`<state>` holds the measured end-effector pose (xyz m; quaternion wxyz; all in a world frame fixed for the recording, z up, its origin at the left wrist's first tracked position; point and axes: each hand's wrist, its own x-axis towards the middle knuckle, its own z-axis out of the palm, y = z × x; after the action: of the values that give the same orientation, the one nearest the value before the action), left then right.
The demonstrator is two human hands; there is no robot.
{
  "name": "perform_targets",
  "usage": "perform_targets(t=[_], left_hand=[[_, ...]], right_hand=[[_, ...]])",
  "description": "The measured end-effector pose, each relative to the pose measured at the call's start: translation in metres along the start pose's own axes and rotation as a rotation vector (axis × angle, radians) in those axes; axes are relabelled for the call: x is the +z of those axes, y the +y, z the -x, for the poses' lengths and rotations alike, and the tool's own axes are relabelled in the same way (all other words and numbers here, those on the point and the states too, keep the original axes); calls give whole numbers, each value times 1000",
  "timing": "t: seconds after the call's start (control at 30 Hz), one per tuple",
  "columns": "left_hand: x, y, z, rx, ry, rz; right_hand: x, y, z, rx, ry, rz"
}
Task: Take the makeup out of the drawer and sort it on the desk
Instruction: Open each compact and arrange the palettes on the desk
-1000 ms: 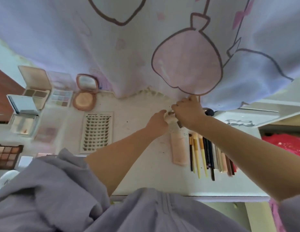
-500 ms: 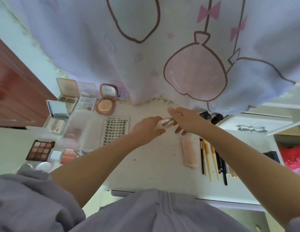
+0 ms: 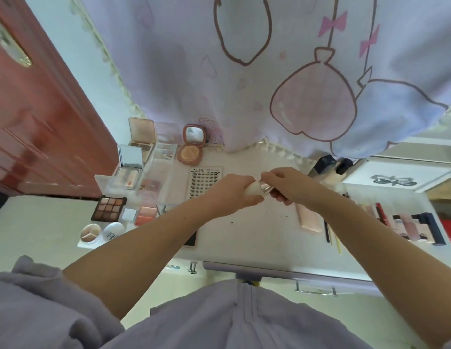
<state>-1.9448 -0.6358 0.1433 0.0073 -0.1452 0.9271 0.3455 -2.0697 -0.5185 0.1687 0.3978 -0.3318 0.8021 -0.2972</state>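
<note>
Fingers of the left hand [image 3: 234,195] are wrapping the tube's [image 3: 257,191] pale end, the right hand [image 3: 286,186] pinching its metallic end — just right of the lash card [image 3: 205,181]. Best keeping both grips firm, lowering it beside similar items.

hands: left [image 3: 234,195], right [image 3: 286,183] | grip cream tube [image 3: 257,191] | above desk [image 3: 244,233]

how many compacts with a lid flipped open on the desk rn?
3. A beige compact at the back left, a silver compact just in front of it, and a round pink compact to their right. Clear-lidded palettes nearby aren't counted.
</note>
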Motion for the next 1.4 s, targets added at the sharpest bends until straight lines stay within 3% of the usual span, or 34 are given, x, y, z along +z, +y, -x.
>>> perform_targets(t=[0.2,0.27,0.33,0.43,0.53,0.63,0.8,0.9,0.97,1.03,1.17,1.27,1.4], left_hand=[[-12,-17,11,-143,-253,616],[-16,-22,13,-179,-360,871],[-17,-25,12,-183,-393,1007],[-17,-23,5,-168,-303,878],[-18,-20,-7,-78,-184,575],[-20,-21,-19,-67,-191,484],[-20,-38,-33,-224,-499,890],[-17,-56,-39,-345,-605,1063],[-10,-67,-45,-457,-514,1162],[-3,-75,-54,-520,-244,1148],[-5,-83,-84,-552,248,855],[-8,-96,-105,-607,452,548],[-10,-107,-126,-667,658,344]], right_hand=[[-10,-4,15,-328,-58,300],[-14,-5,15,-375,-64,246],[-19,-6,12,-327,-105,33],[-28,-11,8,-167,-176,-246],[-35,-15,2,40,-217,-100],[-41,-12,-9,15,-234,94],[-51,-6,-28,-160,-192,151],[-51,4,-43,-216,-127,153],[-54,16,-58,-184,-31,29],[-56,30,-75,-72,51,-169],[-41,43,-116,177,2,-426],[-21,35,-153,230,-6,-462],[7,18,-202,233,-21,-422]])
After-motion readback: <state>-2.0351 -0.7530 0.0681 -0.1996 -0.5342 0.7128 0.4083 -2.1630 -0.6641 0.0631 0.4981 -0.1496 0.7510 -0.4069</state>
